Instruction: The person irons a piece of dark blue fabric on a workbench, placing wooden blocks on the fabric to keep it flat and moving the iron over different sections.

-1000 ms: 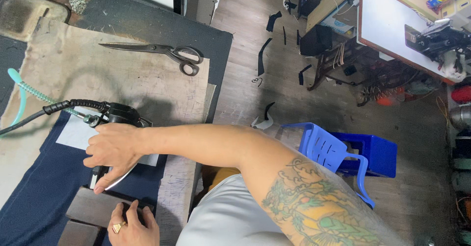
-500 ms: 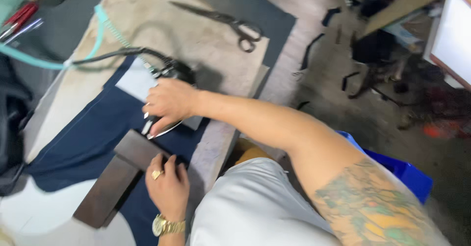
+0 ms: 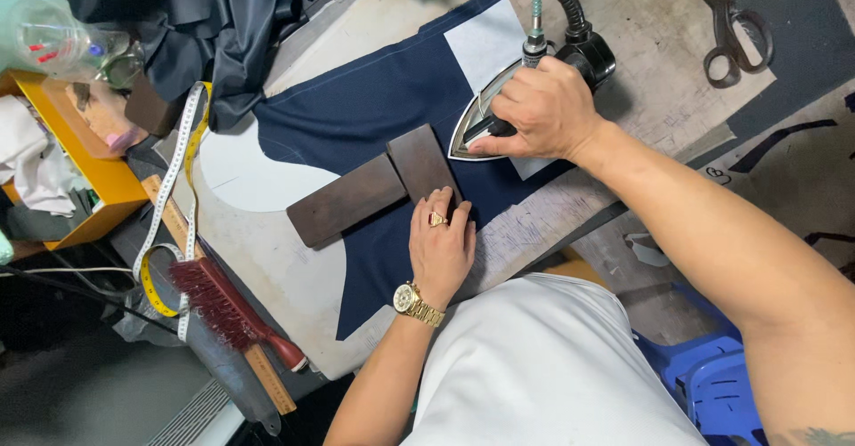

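Your right hand (image 3: 545, 109) is closed around the steam iron's (image 3: 499, 108) handle, sole on the navy fabric panel (image 3: 374, 108) at its 3 o'clock edge. Your left hand (image 3: 441, 246) lies flat, fingers spread, pinning the wooden clapper block (image 3: 374, 188) at the iron's 8 o'clock. You look mid-press, so glide steadily, keeping fingers off the hot sole.

Right hand (image 3: 543, 112) curled in a grip; left hand (image 3: 441, 246) flat, palm down.

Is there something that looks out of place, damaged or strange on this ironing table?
Little stands out. The padded table cover is stained brown around the iron, which looks like wear from heat. The right hand grips the iron on the navy fabric; the left hand presses a dark wooden block. The measuring tape hangs over the edge.
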